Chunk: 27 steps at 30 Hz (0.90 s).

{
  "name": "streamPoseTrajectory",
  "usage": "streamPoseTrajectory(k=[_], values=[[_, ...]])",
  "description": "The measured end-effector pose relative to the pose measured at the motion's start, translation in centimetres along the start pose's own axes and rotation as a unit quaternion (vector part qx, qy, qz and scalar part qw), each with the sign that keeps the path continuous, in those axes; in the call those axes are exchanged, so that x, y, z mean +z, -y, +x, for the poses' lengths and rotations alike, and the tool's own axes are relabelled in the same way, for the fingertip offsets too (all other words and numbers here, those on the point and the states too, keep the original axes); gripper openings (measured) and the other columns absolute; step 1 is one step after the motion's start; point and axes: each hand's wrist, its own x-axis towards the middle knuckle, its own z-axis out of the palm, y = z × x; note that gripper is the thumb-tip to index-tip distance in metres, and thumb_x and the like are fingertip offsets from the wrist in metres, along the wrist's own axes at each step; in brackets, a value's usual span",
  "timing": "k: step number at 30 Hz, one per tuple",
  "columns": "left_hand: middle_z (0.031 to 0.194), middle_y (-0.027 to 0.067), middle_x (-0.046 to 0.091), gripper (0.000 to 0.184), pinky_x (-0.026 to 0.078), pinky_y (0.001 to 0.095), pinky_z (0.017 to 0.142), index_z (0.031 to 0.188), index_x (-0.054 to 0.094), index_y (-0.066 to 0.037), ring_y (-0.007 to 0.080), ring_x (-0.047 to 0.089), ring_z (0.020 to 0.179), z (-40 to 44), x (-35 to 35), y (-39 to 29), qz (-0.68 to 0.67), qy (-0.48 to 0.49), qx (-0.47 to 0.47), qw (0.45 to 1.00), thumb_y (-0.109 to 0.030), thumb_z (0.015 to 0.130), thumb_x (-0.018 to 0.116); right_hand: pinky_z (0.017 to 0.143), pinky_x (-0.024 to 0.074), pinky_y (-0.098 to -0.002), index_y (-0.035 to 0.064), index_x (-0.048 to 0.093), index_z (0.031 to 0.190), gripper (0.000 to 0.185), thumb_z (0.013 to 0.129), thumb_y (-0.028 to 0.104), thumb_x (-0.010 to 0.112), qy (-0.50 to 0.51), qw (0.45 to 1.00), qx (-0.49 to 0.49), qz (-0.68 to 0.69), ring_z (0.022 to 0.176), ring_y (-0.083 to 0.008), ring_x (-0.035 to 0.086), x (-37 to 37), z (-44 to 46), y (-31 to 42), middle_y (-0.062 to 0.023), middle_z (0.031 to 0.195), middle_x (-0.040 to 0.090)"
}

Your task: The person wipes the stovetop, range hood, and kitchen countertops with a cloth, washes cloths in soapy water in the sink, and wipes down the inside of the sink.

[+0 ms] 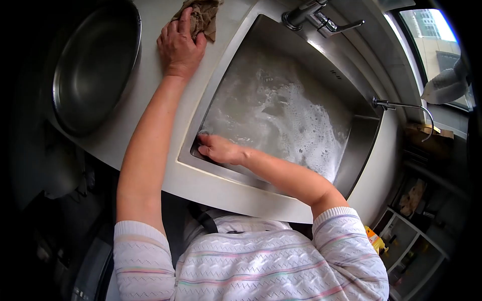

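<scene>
My left hand [182,47] is on the white counter [150,95] beyond the sink's left edge, its fingers on a crumpled brown cloth [203,19]. Down in the near left corner of the steel sink [364,135], my right hand [220,149] is closed at the inner wall, its fingertips around something dark and small that I cannot make out. Cloudy water [241,95] with white foam [306,133] covers the sink floor.
A large round metal basin [95,70] sits on the counter at the left. The faucet [306,15] rises behind the sink, and a thin curved spout [419,108] stands at the right. Shelves [411,246] are at the lower right, below a window [437,45].
</scene>
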Motion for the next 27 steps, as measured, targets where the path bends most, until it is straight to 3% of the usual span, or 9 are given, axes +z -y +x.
streamPoseTrajectory(k=[2, 5, 8, 11, 14, 17, 22, 24, 27], values=[[0.106, 0.0082, 0.054, 0.062, 0.040, 0.0443, 0.087, 0.131, 0.038, -0.022, 0.0300, 0.049, 0.104, 0.0, 0.3, 0.0, 0.004, -0.010, 0.002, 1.000, -0.024, 0.074, 0.060, 0.099, 0.0342, -0.0330, -0.0044, 0.039, 0.129, 0.048, 0.093, 0.028, 0.041, -0.027, 0.999, -0.022, -0.012, 0.117, -0.0298, 0.046, 0.6, 0.1, -1.9, -0.0222, 0.123, 0.050], [0.106, 0.0084, 0.054, 0.062, 0.040, 0.0444, 0.087, 0.131, 0.039, -0.022, 0.0298, 0.050, 0.104, 0.0, 0.1, 0.0, 0.003, -0.004, 0.008, 1.000, -0.025, 0.073, 0.061, 0.103, 0.0311, -0.0323, 0.0015, 0.037, 0.133, 0.057, 0.095, 0.044, 0.034, 0.025, 0.999, -0.003, -0.046, 0.123, -0.0316, 0.040, -0.4, 1.0, -5.9, -0.0203, 0.131, 0.044], [0.106, 0.0086, 0.054, 0.061, 0.040, 0.0443, 0.087, 0.131, 0.039, -0.022, 0.0297, 0.050, 0.104, 0.0, -0.3, -0.2, 0.005, 0.004, 0.011, 1.000, -0.026, 0.074, 0.061, 0.101, 0.0332, -0.0336, 0.0052, 0.040, 0.132, 0.056, 0.094, 0.047, 0.033, 0.012, 0.996, -0.038, -0.084, 0.119, -0.0329, 0.044, -1.0, -0.5, -8.3, -0.0183, 0.127, 0.049], [0.110, 0.0094, 0.055, 0.058, 0.040, 0.0440, 0.088, 0.130, 0.040, -0.021, 0.0323, 0.050, 0.105, 0.0, -0.1, 0.0, 0.015, -0.001, 0.016, 1.000, -0.030, 0.076, 0.059, 0.097, 0.0371, -0.0357, 0.0060, 0.046, 0.128, 0.054, 0.094, 0.046, 0.034, 0.022, 0.991, 0.059, -0.117, 0.112, -0.0342, 0.049, -3.1, -5.7, -10.5, -0.0183, 0.118, 0.055], [0.105, 0.0182, 0.051, 0.062, 0.036, 0.0439, 0.090, 0.129, 0.038, -0.007, 0.0361, 0.046, 0.101, 0.3, -2.1, -1.7, -0.016, 0.010, 0.020, 1.000, -0.015, 0.071, 0.058, 0.093, 0.0391, -0.0348, 0.0051, 0.050, 0.124, 0.052, 0.094, 0.045, 0.035, 0.008, 0.984, 0.147, -0.104, 0.109, -0.0338, 0.051, -4.3, -12.0, -13.4, -0.0184, 0.116, 0.057], [0.106, 0.0189, 0.051, 0.062, 0.036, 0.0443, 0.090, 0.129, 0.038, -0.007, 0.0362, 0.046, 0.102, 0.4, -2.1, -1.5, -0.028, 0.018, 0.018, 0.999, -0.016, 0.072, 0.058, 0.093, 0.0399, -0.0360, 0.0081, 0.051, 0.123, 0.049, 0.094, 0.044, 0.036, 0.001, 0.982, 0.170, -0.084, 0.108, -0.0348, 0.052, -5.1, -16.6, -16.3, -0.0186, 0.114, 0.058], [0.106, 0.0189, 0.051, 0.062, 0.036, 0.0448, 0.090, 0.130, 0.038, -0.008, 0.0364, 0.046, 0.102, 0.4, -2.0, -1.6, -0.024, 0.019, 0.010, 0.999, -0.015, 0.072, 0.058, 0.099, 0.0347, -0.0330, 0.0021, 0.045, 0.128, 0.062, 0.093, 0.052, 0.032, -0.013, 0.971, 0.228, -0.073, 0.116, -0.0324, 0.047, -4.4, -17.4, -11.0, -0.0187, 0.123, 0.052], [0.106, 0.0188, 0.051, 0.062, 0.037, 0.0449, 0.090, 0.130, 0.038, -0.008, 0.0366, 0.046, 0.101, 0.4, -2.1, -1.8, -0.005, 0.020, 0.004, 1.000, -0.016, 0.072, 0.058, 0.101, 0.0320, -0.0331, 0.0028, 0.045, 0.129, 0.065, 0.092, 0.054, 0.031, -0.011, 0.988, 0.157, 0.004, 0.118, -0.0324, 0.045, -3.4, -15.5, -7.4, -0.0185, 0.126, 0.050], [0.107, 0.0189, 0.051, 0.062, 0.037, 0.0450, 0.090, 0.130, 0.037, -0.008, 0.0367, 0.046, 0.101, 0.3, -1.8, -1.5, -0.012, 0.021, 0.003, 1.000, -0.016, 0.072, 0.057, 0.106, 0.0254, -0.0326, -0.0006, 0.036, 0.133, 0.069, 0.092, 0.054, 0.030, 0.035, 0.996, 0.083, -0.001, 0.127, -0.0318, 0.034, -2.5, -13.3, -2.3, -0.0186, 0.135, 0.039]])
